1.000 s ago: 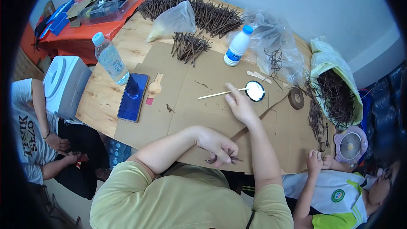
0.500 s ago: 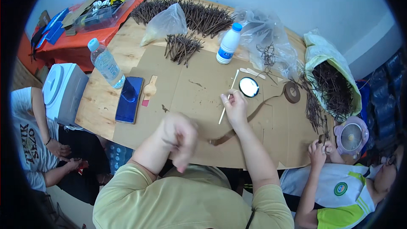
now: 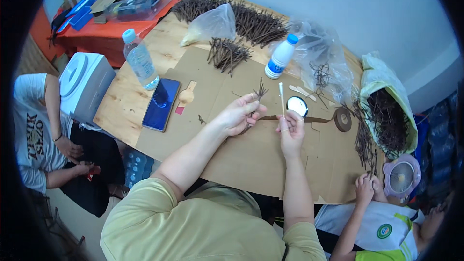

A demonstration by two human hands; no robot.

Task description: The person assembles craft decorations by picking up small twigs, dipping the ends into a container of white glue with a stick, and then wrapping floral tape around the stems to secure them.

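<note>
My left hand is closed round a small brown twig whose thin branched ends fan out above the fingertips. Just to its right, my right hand pinches a slim pale stick with a white tip, like a long cotton swab, held nearly upright. Behind the right hand lies a dark-rimmed round lid with white paste in it. A brown tape strip passes behind my hands and runs to its roll on the right.
Cardboard covers much of the table. Around it stand a white bottle, a water bottle, a phone, a twig pile and a sack of twigs. At right, another person's hands hold twigs; someone sits at left.
My left hand has moved forward from near my body to over the cardboard, and a twig now shows in it. The right hand has turned the swab more upright. The whole view has shifted.
</note>
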